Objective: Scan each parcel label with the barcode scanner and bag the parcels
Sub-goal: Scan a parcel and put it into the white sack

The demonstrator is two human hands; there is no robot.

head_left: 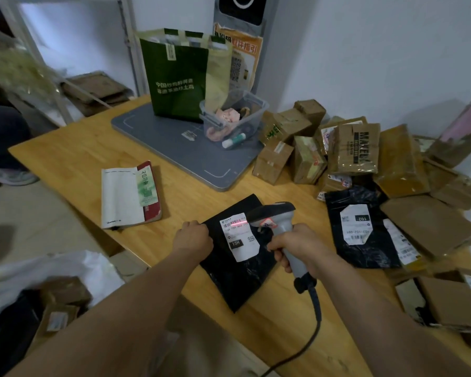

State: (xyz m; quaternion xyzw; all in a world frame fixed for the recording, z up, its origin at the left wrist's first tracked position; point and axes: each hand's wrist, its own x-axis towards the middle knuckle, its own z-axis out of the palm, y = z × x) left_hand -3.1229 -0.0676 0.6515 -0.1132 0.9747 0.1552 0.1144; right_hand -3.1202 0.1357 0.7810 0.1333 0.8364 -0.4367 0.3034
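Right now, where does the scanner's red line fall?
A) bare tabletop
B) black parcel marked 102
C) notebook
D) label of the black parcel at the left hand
D: the red line crosses the white label on the black parcel that the left hand holds, with the barcode scanner in the right hand.

My pale wooden table (74,148) carries a black plastic mailer with a white label (239,278) at six o'clock. A red-covered open notebook (120,194) lies at nine, a flat grey board (169,142) at twelve, and brown cardboard parcels (356,151) are heaped at three.
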